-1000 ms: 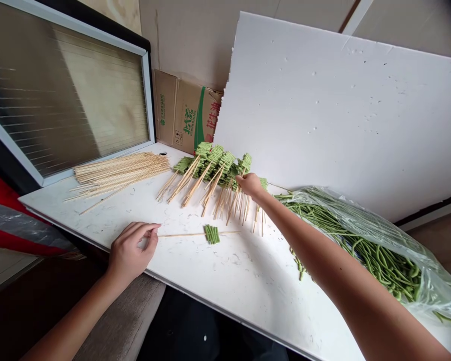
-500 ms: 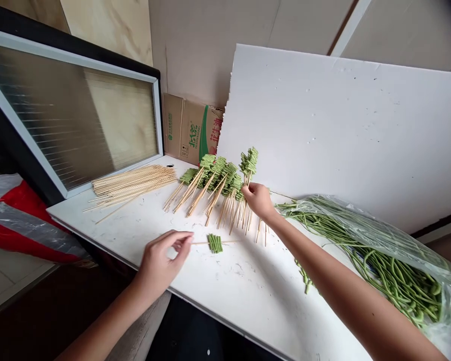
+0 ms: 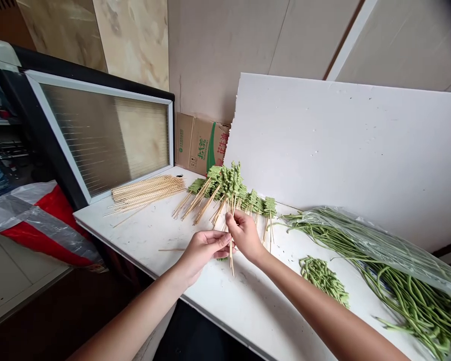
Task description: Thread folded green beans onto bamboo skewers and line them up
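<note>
A bunch of green bean skewers (image 3: 231,181) stands upright in front of me, cut bean pieces at the top and bare sticks below. My right hand (image 3: 247,236) is closed round the sticks just under the beans. Lower down, the thumb and fingers of my left hand (image 3: 206,249) pinch the same sticks. Behind my left hand a single skewer (image 3: 171,249) lies on the white table (image 3: 281,321), its beans mostly hidden by my fingers. Just beyond the bunch lie more finished bean skewers (image 3: 252,201) in a row, partly covered by it.
Bare bamboo sticks (image 3: 150,191) are piled at the left, beside a glass-panelled frame (image 3: 116,135). On the right are a heap of cut bean pieces (image 3: 325,281) and long beans (image 3: 394,286) in a clear bag. A cardboard box (image 3: 201,143) and white board (image 3: 342,150) stand behind.
My right hand has brought its bunch of skewers down and nearer. My left hand has left the single skewer on the table and moved up and right to the bunch's sticks.
</note>
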Motion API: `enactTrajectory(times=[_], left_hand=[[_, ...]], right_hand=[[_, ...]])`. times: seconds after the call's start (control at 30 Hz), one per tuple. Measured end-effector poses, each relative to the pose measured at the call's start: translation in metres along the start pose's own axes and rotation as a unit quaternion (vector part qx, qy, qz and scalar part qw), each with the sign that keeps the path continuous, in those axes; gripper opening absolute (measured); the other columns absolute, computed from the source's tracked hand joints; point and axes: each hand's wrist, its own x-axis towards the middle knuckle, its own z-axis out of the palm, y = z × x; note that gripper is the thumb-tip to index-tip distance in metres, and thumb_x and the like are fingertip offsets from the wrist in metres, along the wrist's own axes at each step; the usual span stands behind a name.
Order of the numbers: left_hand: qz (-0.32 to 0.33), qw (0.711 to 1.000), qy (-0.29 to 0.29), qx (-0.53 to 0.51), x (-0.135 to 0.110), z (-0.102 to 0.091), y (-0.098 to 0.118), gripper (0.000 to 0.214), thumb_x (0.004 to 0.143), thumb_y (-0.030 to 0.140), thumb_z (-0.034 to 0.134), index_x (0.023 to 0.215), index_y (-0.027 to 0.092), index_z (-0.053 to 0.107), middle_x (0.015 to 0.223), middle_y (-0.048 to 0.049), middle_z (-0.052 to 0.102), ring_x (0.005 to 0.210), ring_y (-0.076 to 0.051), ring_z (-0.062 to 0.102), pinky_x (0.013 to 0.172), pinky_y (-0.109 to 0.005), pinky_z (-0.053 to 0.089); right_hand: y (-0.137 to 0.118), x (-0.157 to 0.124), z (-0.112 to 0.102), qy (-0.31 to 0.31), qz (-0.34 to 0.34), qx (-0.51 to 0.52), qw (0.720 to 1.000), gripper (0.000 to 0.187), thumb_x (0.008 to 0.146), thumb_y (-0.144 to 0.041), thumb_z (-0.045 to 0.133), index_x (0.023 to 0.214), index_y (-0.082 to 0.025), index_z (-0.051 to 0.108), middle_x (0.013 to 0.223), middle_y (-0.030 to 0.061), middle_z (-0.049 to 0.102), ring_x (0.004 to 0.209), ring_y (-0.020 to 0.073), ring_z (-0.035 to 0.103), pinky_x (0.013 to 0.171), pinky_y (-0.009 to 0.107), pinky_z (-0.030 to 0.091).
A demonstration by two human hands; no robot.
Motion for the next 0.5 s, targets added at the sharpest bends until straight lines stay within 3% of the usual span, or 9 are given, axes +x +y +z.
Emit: enactTrajectory(times=[0.1, 0.23, 0.5], left_hand=[[0.006, 1.0, -0.012, 0.0, 0.002, 0.005, -0.011, 0.054, 0.07, 0.057, 0.096, 0.097, 0.012, 0.083, 0.093, -0.0118, 0.079, 0.087, -0.02, 0.073, 0.086, -0.034, 0.058], [-0.008, 1.0, -0.025, 0.003, 0.004, 0.021, -0.027, 0.054, 0.066, 0.056, 0.097, 0.094, 0.013, 0.083, 0.096, -0.0123, 0.08, 0.09, -0.022, 0.074, 0.085, -0.036, 0.059], [-0.041, 0.996, -0.076, 0.034, -0.002, 0.048, -0.061, 0.056, 0.067, 0.055, 0.096, 0.105, 0.014, 0.086, 0.102, -0.0139, 0.082, 0.099, -0.028, 0.076, 0.094, -0.042, 0.061]], right_hand=[[0.006, -0.014, -0.005, -0.017, 0.021, 0.024, 0.999, 0.048, 0.099, -0.065, 0.053, 0.073, -0.025, 0.044, 0.061, -0.0039, 0.042, 0.055, 0.0146, 0.043, 0.051, 0.027, 0.034], [0.015, -0.037, -0.02, 0.003, 0.041, -0.002, 0.999, 0.051, 0.099, -0.071, 0.051, 0.076, -0.025, 0.052, 0.062, -0.0023, 0.048, 0.055, 0.0163, 0.047, 0.05, 0.028, 0.036], [0.04, -0.089, -0.049, 0.045, 0.061, -0.046, 0.996, 0.051, 0.101, -0.067, 0.053, 0.077, -0.023, 0.061, 0.068, 0.0001, 0.056, 0.063, 0.018, 0.051, 0.058, 0.029, 0.04]])
